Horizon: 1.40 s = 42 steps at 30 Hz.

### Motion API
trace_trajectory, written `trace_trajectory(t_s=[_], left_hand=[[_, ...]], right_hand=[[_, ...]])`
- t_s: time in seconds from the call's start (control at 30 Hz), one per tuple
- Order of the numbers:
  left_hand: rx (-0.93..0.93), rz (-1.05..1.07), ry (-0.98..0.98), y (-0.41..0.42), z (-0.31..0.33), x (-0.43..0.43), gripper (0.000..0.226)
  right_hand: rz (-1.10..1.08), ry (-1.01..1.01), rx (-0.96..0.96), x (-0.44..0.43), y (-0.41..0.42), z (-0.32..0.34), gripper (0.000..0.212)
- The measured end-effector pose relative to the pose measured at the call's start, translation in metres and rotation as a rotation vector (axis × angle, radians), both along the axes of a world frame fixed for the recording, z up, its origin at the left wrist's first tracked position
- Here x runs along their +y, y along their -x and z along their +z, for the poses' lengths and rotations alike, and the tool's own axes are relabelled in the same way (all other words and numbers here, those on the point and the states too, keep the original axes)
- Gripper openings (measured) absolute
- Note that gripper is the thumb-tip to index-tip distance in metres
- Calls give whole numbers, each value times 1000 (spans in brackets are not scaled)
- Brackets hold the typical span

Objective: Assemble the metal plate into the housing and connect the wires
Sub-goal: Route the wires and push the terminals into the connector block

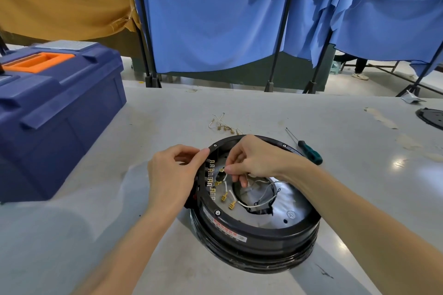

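Black and round, the housing (254,235) lies flat on the grey table (96,211), about midway between its left and right edges and nearer the near edge than the far one. The silvery metal plate (294,201) sits inside the housing, below its rim. Several white wires (242,203) with yellow terminals sprawl across the plate near its central hole.

The left hand (172,175) grips the housing's left rim, thumb on the rim's edge and fingers curled outside it. The right hand (254,160) reaches over the far rim and pinches one of the white wires between thumb and fingertips, close to a row of metal tabs along the left inner wall.

A green-handled screwdriver (310,152) lies just beside the housing's far right rim. A small tangle of loose wires (224,126) rests just beyond the far rim. A blue toolbox (55,112) with an orange handle stands at the table's left edge. Blue cloth (215,19) hangs behind the far edge.
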<state>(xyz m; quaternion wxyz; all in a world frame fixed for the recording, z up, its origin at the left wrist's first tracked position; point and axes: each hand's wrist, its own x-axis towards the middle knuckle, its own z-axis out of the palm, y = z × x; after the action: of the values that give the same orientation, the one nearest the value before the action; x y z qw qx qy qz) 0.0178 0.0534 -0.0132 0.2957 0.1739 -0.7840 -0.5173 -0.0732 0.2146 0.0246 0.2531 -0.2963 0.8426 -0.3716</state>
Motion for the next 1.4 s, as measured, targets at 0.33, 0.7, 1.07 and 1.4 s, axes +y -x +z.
trace_trajectory(t_s=[0.33, 0.7, 1.07, 1.4], left_hand=[[106, 34, -87, -6, -14, 10, 15], [113, 10, -167, -10, -18, 10, 10], [134, 20, -166, -10, -19, 12, 14], [146, 17, -167, -10, -19, 13, 14]], right_hand=[[81, -27, -137, -10, 13, 0, 15], [83, -5, -108, -16, 12, -7, 17], [58, 6, -55, -16, 14, -12, 20], [35, 7, -67, -17, 12, -10, 20]])
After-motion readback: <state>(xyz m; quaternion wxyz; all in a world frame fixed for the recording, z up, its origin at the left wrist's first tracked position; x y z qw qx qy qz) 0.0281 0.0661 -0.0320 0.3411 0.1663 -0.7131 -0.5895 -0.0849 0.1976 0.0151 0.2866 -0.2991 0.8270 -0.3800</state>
